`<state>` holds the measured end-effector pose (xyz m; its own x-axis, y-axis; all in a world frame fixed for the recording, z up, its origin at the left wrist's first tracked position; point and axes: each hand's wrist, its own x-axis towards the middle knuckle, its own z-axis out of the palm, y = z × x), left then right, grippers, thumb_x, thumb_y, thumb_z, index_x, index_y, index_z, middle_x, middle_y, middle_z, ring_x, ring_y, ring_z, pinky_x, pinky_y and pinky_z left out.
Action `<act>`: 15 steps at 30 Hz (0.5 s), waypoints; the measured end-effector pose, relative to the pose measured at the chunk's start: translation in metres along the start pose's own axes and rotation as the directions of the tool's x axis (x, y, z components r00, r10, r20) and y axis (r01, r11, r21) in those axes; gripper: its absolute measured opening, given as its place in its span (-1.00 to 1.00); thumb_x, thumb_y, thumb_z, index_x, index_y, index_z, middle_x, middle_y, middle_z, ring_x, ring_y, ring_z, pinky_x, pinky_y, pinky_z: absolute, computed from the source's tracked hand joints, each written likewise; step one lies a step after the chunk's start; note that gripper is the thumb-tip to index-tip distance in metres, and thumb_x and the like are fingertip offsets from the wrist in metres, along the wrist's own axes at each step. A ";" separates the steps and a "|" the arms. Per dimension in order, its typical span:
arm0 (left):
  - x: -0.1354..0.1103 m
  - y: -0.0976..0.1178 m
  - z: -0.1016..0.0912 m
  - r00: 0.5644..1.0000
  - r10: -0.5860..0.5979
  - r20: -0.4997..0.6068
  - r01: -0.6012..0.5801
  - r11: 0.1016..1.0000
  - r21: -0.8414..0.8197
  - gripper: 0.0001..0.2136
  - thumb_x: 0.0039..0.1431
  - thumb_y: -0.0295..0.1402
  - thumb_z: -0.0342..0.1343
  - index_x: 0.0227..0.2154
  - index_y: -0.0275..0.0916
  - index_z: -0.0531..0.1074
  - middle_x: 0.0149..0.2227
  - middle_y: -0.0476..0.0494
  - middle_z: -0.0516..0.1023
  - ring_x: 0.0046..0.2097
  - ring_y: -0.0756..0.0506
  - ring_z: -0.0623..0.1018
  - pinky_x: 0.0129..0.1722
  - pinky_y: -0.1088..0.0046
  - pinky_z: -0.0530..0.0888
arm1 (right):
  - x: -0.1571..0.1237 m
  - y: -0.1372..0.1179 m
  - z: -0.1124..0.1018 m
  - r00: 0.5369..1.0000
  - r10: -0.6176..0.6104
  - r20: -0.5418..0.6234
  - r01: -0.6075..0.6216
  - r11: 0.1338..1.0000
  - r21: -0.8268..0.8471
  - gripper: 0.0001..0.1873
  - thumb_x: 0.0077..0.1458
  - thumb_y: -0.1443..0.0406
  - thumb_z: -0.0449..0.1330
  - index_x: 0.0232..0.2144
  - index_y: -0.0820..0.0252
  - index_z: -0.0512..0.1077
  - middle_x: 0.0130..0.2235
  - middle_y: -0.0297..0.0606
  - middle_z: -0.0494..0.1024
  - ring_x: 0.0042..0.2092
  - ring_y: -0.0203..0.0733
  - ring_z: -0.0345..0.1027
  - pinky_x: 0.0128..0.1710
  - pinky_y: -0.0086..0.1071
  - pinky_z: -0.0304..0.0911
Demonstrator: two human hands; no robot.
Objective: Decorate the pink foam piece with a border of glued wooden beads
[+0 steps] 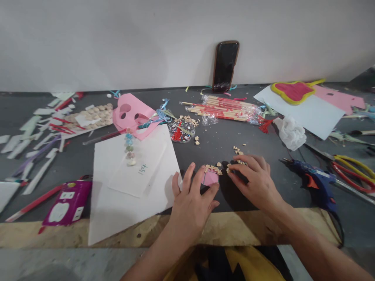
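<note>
Left hand: [191, 199] thumb and index finger grasping edges of small pink piece [210, 178], other fingers spread.
Pink piece: on dark tabletop [164, 152], between the hands, right of white sheet; dark line across it.
Tan beads: [213, 169] row along pink piece's far edge; beads or small pellets, too small to tell.
Right hand: [258, 181] fingers bent, thumb and index tips at more tan bits; can't tell if one is pinched.
Loose tan bits: [238, 150] scattered just beyond right fingers.
White sheet: [102, 210] left of left hand, smaller paper marked "154" and bead strand [129, 148] on top.
Pink mask: [124, 107] overlaps sheet's far edge.
Right side: blue glue gun [318, 181], scissors [354, 169] with red and yellow handles, crumpled white tissue [290, 132].
Back: wrapped sticks [225, 107] lying flat; smartphone [225, 66] leaning on wall [117, 43].
</note>
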<state>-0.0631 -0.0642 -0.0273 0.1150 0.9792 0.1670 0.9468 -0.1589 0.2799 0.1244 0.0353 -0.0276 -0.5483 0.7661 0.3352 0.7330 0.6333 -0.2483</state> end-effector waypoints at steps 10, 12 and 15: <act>-0.006 -0.002 0.006 1.000 -0.021 0.005 0.021 1.000 -0.002 -0.63 0.18 -0.11 0.05 0.06 0.12 0.36 0.23 -0.22 0.23 0.28 -0.41 0.09 0.11 -0.27 0.09 | -0.005 -0.018 0.000 0.995 -0.077 0.061 0.078 0.997 -0.017 -0.87 0.16 0.26 0.16 -0.28 0.04 0.53 -0.05 -0.23 0.51 0.03 0.01 0.21 -0.03 -0.08 0.09; -0.007 -0.002 0.007 1.000 -0.022 0.010 0.022 1.000 -0.002 -0.63 0.18 -0.10 0.05 0.06 0.12 0.36 0.24 -0.22 0.23 0.29 -0.40 0.09 0.11 -0.27 0.09 | -0.004 -0.018 0.002 0.994 -0.085 0.068 0.086 0.996 -0.012 -0.86 0.16 0.26 0.16 -0.29 0.03 0.53 -0.05 -0.23 0.51 0.03 0.00 0.20 -0.03 -0.08 0.10; -0.007 -0.002 0.009 1.000 -0.027 0.010 0.027 1.000 0.003 -0.64 0.17 -0.10 0.06 0.04 0.12 0.38 0.24 -0.20 0.22 0.29 -0.40 0.08 0.12 -0.26 0.10 | -0.004 -0.017 0.004 0.994 -0.081 0.077 0.082 0.997 -0.009 -0.86 0.16 0.27 0.16 -0.27 0.03 0.53 -0.05 -0.23 0.51 0.03 0.00 0.20 -0.04 -0.08 0.10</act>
<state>-0.0633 -0.0699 -0.0377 0.0920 0.9844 0.1499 0.9504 -0.1317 0.2818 0.1124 0.0223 -0.0284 -0.6352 0.7187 0.2830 0.6893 0.6927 -0.2122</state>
